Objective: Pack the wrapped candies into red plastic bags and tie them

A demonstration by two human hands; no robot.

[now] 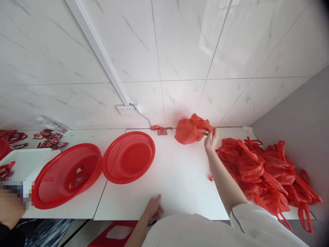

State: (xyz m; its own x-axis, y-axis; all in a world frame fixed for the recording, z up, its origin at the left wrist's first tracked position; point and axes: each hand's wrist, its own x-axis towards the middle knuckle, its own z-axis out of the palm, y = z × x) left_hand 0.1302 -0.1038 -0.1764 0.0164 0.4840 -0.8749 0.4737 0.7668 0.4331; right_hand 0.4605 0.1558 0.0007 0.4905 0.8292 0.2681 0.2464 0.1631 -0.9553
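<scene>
My right hand (211, 140) reaches to the back of the white table (180, 178) and pinches the edge of a filled red plastic bag (191, 129) that rests near the wall. My left hand (154, 207) lies on the table's front edge with its fingers stretched out flat, holding nothing. A heap of several red plastic bags (264, 175) covers the table's right end, just right of my right forearm.
Two red mesh baskets stand to the left: an empty one (129, 157) and one (67, 175) with a few small red items inside. A white tray (24, 161), small red packets (48, 139), a wall socket (127, 109) and a red stool (113, 233) are around. Another person is at the far left.
</scene>
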